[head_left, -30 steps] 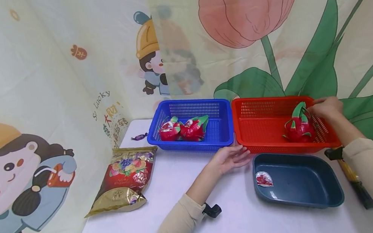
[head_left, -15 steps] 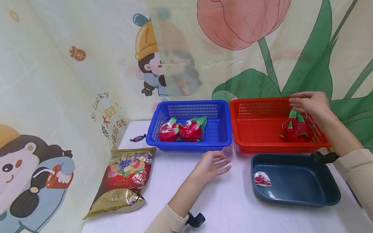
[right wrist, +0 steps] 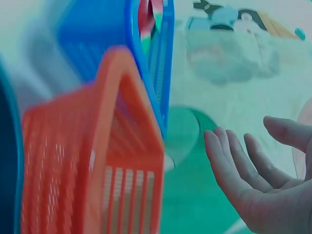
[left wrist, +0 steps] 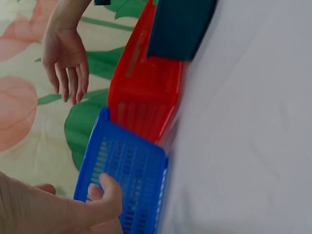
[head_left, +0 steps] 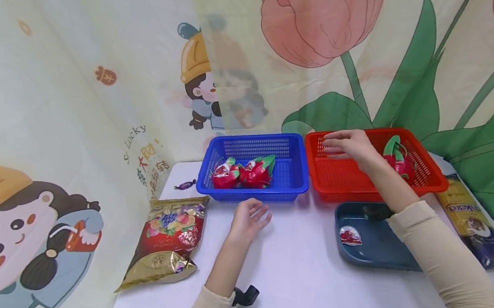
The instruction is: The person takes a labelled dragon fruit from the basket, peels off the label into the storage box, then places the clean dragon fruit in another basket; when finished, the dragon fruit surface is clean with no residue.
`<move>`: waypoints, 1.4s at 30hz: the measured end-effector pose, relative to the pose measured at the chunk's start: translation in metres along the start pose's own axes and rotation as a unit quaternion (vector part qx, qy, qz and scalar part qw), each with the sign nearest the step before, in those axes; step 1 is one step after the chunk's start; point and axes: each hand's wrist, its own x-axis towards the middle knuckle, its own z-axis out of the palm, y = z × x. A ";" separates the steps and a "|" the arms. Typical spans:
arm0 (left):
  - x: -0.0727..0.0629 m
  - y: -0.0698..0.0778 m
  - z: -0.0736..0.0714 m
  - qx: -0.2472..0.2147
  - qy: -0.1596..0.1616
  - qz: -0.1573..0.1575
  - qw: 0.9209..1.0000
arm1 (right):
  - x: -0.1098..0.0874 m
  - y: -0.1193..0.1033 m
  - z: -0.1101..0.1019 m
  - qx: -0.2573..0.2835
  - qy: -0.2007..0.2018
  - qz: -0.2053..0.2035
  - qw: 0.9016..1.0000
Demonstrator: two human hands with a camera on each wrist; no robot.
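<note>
My right hand hovers above the red basket, fingers loosely extended and holding nothing. Past my forearm, a red dragon fruit with green leaf tips lies at the right end of that basket, partly covered by the arm. In front of the blue basket my left hand hangs over the white table with relaxed fingers and nothing in them. Two dragon fruits sit side by side in the blue basket's left half. The right wrist view shows the right hand beside the baskets, palm bare.
A dark blue-grey tub with a fruit sticker stands before the red basket, partly under the right arm. At left lie a candy bag and a purple wrapped candy. A yellow and dark packet lies at the right edge.
My right hand has left the red basket's right end and moved left over it. My left hand has drawn left, from near the tub to before the blue basket. The fruits stay put.
</note>
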 end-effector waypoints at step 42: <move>0.051 0.068 -0.091 -0.162 0.038 0.155 0.974 | 0.091 0.032 0.167 0.307 -0.016 0.184 0.934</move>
